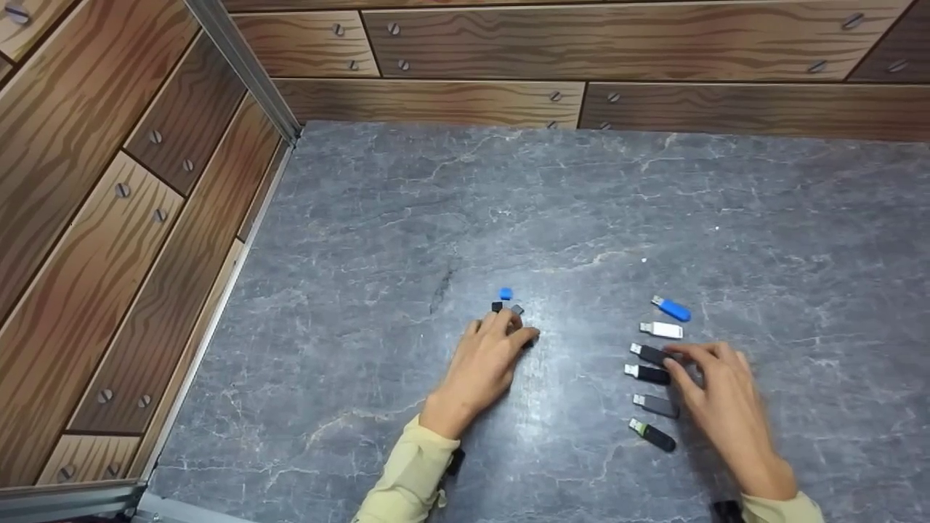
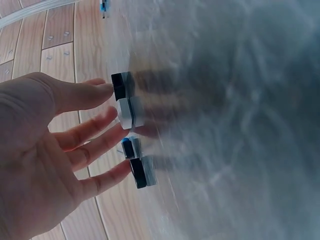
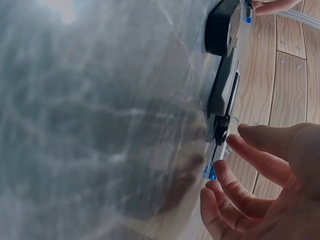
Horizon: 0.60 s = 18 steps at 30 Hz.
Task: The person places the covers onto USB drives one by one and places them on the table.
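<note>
Several USB sticks lie in a column on the grey surface: a blue one point(image 1: 673, 309), a white one point(image 1: 666, 330), black and grey ones, and a green-and-black one point(image 1: 657, 436) nearest the front. My right hand point(image 1: 729, 402) is at the right end of a dark stick point(image 1: 652, 354), thumb and forefinger apart; contact is unclear. My left hand point(image 1: 480, 365) is over small caps, among them a blue cap point(image 1: 506, 293) and a black cap point(image 1: 497, 306). In the left wrist view its fingers are loosely spread beside a white cap point(image 2: 125, 113) and a black cap point(image 2: 138, 173).
Wood-patterned panels point(image 1: 472, 43) stand behind the grey marbled surface point(image 1: 407, 218), and more point(image 1: 116, 240) run along the left, with a metal edge at their foot. Two tiny white specks lie beyond the sticks.
</note>
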Tool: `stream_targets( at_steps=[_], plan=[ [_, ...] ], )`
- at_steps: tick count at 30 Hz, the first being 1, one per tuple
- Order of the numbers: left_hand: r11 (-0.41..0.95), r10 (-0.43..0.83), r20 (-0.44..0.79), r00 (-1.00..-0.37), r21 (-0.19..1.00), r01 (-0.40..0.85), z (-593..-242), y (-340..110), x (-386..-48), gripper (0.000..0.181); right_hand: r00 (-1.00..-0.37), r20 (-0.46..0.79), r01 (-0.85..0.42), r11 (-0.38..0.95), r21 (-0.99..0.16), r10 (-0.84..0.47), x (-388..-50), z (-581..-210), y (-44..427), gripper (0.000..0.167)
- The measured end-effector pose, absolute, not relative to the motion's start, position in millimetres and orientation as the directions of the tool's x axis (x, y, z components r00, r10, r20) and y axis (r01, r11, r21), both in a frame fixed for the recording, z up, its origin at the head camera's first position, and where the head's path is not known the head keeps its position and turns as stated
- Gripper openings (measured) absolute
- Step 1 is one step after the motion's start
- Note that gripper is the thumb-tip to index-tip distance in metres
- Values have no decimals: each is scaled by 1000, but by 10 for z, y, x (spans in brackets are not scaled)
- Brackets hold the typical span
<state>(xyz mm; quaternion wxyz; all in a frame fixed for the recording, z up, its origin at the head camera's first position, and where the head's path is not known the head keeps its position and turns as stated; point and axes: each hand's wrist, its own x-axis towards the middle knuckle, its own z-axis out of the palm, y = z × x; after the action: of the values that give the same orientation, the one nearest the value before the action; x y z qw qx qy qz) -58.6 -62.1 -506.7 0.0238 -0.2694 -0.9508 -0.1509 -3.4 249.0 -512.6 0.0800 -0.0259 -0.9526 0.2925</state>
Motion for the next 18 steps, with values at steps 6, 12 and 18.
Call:
stream_targets(
  at_steps=[6, 12, 18],
  plan=[
    [809, 511, 158, -845, 241, 535, -5068, -615, -589, 24, -986, 128, 13, 824, -566, 103, -57, -5151, 2475, 20],
    [814, 516, 140, -845, 226, 534, -5079, -610, -607, 24, -987, 128, 8, 827, -563, 97, -68, -5155, 2472, 21],
    [813, 524, 134, -841, 215, 541, -5077, -602, -639, 20, -994, 66, 32, 831, -556, 83, -80, -5140, 2480, 24]
  ],
)
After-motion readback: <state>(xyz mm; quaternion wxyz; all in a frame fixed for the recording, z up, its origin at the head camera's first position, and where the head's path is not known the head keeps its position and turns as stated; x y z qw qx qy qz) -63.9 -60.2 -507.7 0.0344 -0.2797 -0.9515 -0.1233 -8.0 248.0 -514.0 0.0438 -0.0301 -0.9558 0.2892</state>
